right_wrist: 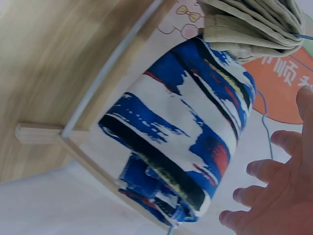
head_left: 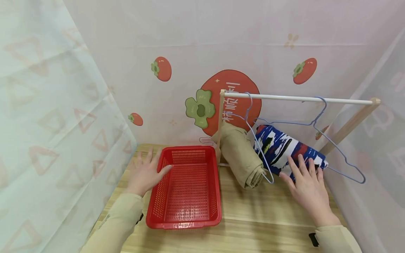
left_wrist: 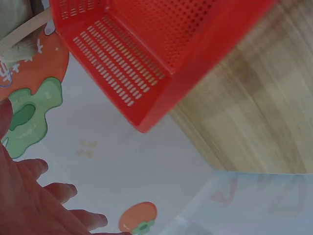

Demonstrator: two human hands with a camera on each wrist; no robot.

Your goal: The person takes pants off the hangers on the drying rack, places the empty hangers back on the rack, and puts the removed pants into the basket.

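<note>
My left hand (head_left: 145, 174), fingers spread, hovers by the left rim of a red plastic basket (head_left: 214, 196) and holds nothing. My right hand (head_left: 308, 188) is also spread, just in front of a blue, white and black patterned folded garment (head_left: 281, 149). That garment hangs over a blue wire hanger (head_left: 340, 151) on the rack. To its left, folded khaki trousers (head_left: 238, 154) hang on a second blue hanger (head_left: 257, 137). In the right wrist view the patterned garment (right_wrist: 186, 122) fills the middle, with my fingers apart from it at the right.
A small rack with a white rail (head_left: 294, 98) and wooden posts (head_left: 351, 124) stands at the right back of the wooden table (head_left: 246, 225). Its left post is right at the basket's back corner. Printed cloth walls (head_left: 126, 28) enclose the table at the back and sides.
</note>
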